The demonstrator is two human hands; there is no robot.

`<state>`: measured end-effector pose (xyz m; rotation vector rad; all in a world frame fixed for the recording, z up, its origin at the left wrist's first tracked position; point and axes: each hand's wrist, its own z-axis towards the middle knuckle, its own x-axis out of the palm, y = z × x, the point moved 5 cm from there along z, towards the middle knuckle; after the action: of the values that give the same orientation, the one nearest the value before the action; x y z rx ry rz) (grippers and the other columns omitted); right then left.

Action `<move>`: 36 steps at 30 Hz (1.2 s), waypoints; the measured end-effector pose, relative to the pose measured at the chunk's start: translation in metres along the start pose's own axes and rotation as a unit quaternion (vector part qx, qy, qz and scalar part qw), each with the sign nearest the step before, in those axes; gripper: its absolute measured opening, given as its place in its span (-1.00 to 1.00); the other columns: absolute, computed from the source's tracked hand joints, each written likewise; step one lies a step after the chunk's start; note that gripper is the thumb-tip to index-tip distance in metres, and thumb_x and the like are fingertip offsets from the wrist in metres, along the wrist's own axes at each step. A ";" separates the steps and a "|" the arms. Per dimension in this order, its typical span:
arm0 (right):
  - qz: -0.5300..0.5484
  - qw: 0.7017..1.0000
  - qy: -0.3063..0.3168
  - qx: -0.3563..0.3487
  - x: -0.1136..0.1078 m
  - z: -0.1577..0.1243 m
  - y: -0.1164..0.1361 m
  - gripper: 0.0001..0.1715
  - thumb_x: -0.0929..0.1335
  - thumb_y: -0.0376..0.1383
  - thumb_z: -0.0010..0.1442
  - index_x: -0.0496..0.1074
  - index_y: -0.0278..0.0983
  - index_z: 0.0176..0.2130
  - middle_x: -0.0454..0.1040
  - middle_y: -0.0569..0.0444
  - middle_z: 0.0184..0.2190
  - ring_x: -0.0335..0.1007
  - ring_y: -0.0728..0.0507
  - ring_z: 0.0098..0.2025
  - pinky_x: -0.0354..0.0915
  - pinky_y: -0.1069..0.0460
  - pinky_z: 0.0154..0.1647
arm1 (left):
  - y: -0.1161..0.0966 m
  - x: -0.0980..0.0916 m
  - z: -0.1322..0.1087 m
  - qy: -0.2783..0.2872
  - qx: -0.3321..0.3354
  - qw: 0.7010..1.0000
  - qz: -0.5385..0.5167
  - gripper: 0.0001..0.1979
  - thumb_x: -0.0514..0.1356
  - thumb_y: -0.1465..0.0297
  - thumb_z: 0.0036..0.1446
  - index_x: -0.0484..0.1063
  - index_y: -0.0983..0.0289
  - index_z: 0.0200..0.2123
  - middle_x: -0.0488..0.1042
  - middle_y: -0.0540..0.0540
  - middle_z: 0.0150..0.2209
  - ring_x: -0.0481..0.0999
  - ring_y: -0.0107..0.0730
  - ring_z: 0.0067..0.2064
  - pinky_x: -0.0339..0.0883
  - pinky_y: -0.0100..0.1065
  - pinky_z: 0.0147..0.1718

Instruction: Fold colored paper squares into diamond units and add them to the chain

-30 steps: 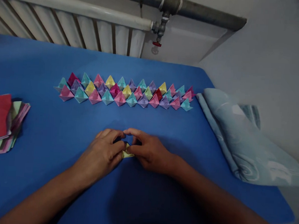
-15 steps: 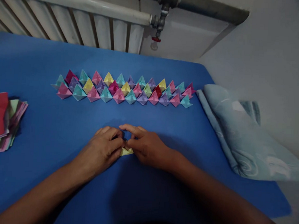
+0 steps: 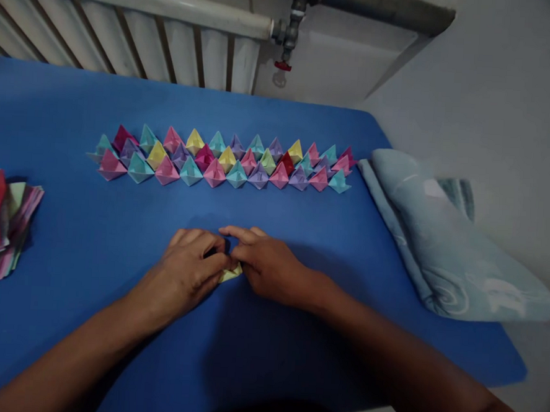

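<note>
A small folded piece of yellow paper (image 3: 231, 274) lies low over the blue table, mostly covered by my fingers. My left hand (image 3: 191, 260) grips its left side, thumb and fingers pinched together. On its right side, my right hand (image 3: 265, 261) presses with thumb and curled fingers, while the index finger reaches out toward the left hand. Beyond the hands, several folded paper boats (image 3: 215, 172) in pink, teal, purple, yellow and red stand in close rows.
At the left edge rests a stack of coloured paper sheets (image 3: 10, 233), a red one on top. A folded light-blue blanket (image 3: 440, 247) lies on the right of the blue table (image 3: 128, 234). A radiator (image 3: 129, 4) and a pipe valve (image 3: 290, 33) are behind.
My right thumb and fingers have shifted closer to the left hand over the yellow paper, and its visible lower edge now slants. The whole view has moved slightly.
</note>
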<state>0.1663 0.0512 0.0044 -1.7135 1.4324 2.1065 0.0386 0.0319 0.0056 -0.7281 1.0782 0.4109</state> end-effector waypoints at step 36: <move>0.399 0.889 -0.185 0.129 -0.005 -0.016 -0.019 -0.83 0.28 -0.29 0.16 0.39 -0.26 -0.21 0.42 0.10 -0.27 0.19 0.11 -0.56 0.18 0.17 -0.56 | 0.005 -0.021 0.006 -0.071 -0.052 0.985 -0.148 -0.81 0.02 0.48 0.22 0.43 0.22 -0.28 0.37 0.09 -0.05 0.44 -0.34 -0.04 0.37 -0.34 -0.17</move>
<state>0.1910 0.0533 -0.0022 -0.5936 2.3864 2.2143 0.0299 0.0407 0.0242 -0.9230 0.8041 0.2613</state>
